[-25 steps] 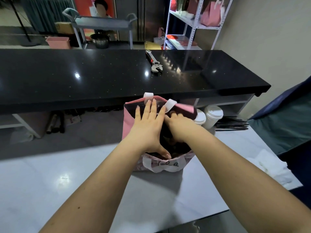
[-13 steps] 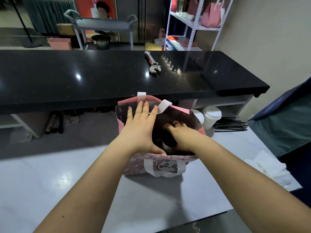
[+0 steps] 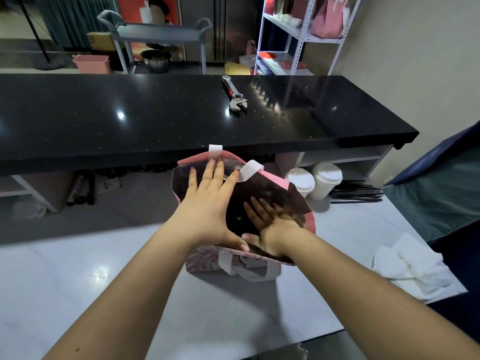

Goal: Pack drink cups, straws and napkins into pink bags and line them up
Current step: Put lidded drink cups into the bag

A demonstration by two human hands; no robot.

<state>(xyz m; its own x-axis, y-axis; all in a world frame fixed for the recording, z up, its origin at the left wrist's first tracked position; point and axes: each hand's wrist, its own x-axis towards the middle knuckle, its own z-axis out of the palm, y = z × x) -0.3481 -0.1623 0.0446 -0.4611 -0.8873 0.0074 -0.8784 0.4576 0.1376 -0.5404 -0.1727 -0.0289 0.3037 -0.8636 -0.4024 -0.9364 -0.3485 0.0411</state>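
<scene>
A pink bag [image 3: 309, 224] with white handles stands on the white table [image 3: 78, 281], its mouth spread wide and its dark inside showing. My left hand [image 3: 207, 206] lies flat with straight fingers against the bag's left inner wall, thumb at the near rim. My right hand [image 3: 270, 224] reaches inside the bag with fingers straight, pressing toward the right wall. Two white lidded cups [image 3: 314, 180] stand just behind the bag. Black straws [image 3: 355, 194] lie to the right of the cups. White napkins [image 3: 410, 271] are piled at the table's right edge.
A black counter [image 3: 155, 118] runs across behind the table with an adjustable wrench [image 3: 235, 93] on it. A metal shelf [image 3: 298, 35] at the back right holds another pink bag [image 3: 327, 19]. A dark blue cover [image 3: 441, 183] hangs at the right.
The bag's mouth has been spread wider and squarer. My right hand has gone from curled inside the bag to flat with fingers straight. My left hand has stayed on the left wall.
</scene>
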